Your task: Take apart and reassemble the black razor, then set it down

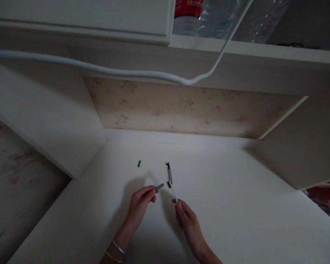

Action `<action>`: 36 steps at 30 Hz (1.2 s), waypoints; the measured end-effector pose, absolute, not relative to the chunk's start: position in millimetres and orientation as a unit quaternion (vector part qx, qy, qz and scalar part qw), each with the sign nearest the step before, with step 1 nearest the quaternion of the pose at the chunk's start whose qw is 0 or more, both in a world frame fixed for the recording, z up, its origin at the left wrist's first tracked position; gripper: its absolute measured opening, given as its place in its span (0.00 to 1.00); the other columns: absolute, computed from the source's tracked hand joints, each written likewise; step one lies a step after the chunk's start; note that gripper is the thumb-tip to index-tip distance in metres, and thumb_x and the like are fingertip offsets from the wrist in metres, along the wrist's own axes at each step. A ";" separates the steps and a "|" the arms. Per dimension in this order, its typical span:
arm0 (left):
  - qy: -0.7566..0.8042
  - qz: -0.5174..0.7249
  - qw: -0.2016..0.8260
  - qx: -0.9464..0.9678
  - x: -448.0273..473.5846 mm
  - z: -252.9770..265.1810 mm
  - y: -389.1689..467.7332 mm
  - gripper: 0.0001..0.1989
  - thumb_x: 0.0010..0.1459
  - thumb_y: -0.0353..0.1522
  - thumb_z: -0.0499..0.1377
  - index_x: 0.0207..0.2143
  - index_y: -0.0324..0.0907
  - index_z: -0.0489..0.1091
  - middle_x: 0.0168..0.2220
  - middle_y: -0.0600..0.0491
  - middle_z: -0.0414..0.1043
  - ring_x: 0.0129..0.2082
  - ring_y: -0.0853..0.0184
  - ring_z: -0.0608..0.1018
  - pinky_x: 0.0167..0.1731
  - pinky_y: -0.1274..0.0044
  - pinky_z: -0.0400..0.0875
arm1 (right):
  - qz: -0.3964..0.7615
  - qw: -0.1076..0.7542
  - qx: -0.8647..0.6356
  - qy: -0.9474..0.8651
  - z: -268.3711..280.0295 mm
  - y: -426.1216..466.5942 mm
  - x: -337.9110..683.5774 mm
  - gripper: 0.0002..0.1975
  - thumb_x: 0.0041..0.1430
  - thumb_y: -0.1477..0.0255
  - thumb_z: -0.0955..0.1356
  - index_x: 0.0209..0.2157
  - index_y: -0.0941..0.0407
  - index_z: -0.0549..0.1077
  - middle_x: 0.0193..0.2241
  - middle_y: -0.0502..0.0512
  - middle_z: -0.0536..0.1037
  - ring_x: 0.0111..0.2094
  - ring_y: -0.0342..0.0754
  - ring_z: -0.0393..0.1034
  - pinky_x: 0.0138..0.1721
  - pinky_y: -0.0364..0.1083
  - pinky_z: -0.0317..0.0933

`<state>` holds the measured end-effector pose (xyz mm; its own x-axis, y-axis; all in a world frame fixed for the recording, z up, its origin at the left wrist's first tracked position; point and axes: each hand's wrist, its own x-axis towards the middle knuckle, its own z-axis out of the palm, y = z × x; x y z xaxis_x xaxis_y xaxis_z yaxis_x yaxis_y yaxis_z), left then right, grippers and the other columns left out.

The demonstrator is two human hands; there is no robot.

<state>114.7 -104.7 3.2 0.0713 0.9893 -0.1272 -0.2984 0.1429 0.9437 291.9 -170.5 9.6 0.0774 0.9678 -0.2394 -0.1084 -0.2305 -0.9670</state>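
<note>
Between the thumb and fingers of my left hand (pixel 140 205) is a small green-and-black strip (pixel 159 186), shaped like a razor cartridge. My right hand (pixel 188 222) pinches the thin white handle of a toothbrush-like brush (pixel 169 184). Its dark head points away from me, just right of the strip, with a small gap between them. Beyond the brush head lies a slim black stick (pixel 169 171) with a small head at its far end, like a razor handle; the brush partly overlaps it. A second green-and-black strip (pixel 139 163) lies farther left on the white tabletop (pixel 222 183).
A white cable (pixel 143 73) hangs across the upper view. Overhead are a white cabinet (pixel 79 18) and an open shelf (pixel 253 49) with clear plastic bottles (pixel 220 18). White side panels and a floral-papered wall (pixel 181 110) enclose the back of the tabletop.
</note>
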 end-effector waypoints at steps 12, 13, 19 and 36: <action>0.471 0.479 0.584 0.456 145.4 41.9 -120.2 0.17 0.52 0.40 0.62 0.38 0.37 0.76 0.29 0.49 0.76 0.28 0.66 0.73 0.33 0.76 0.68 | 0.439 0.453 -0.560 -0.536 26.9 -179.2 292.8 0.20 0.65 0.58 0.60 0.47 0.56 0.73 0.27 0.53 0.72 0.33 0.50 0.66 0.35 0.43 0.61; 0.472 0.479 0.577 0.464 146.4 43.7 -120.4 0.16 0.53 0.40 0.61 0.38 0.37 0.76 0.28 0.49 0.75 0.28 0.66 0.73 0.33 0.76 0.68 | 0.437 0.452 -0.560 -0.539 27.5 -179.4 291.6 0.20 0.65 0.59 0.60 0.47 0.56 0.73 0.27 0.53 0.72 0.33 0.50 0.66 0.36 0.43 0.61; 0.481 0.480 0.549 0.488 153.3 50.1 -120.9 0.15 0.53 0.40 0.61 0.37 0.38 0.76 0.23 0.53 0.71 0.27 0.67 0.72 0.30 0.78 0.66 | 0.431 0.466 -0.541 -0.551 24.2 -180.4 292.4 0.19 0.66 0.59 0.59 0.45 0.56 0.73 0.30 0.54 0.73 0.33 0.49 0.66 0.36 0.43 0.61; 0.475 0.485 0.571 0.462 164.9 53.9 -120.1 0.15 0.53 0.40 0.61 0.37 0.38 0.76 0.25 0.52 0.71 0.30 0.65 0.73 0.35 0.77 0.67 | 0.428 0.491 -0.568 -0.503 13.4 -184.5 288.1 0.19 0.65 0.58 0.59 0.38 0.57 0.71 0.26 0.51 0.69 0.26 0.45 0.62 0.25 0.41 0.56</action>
<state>164.9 -120.1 53.9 0.0793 0.9924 -0.0937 -0.1148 0.1025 0.9881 288.1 -184.5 13.4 0.1268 0.9919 0.0080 0.1518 -0.0114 -0.9883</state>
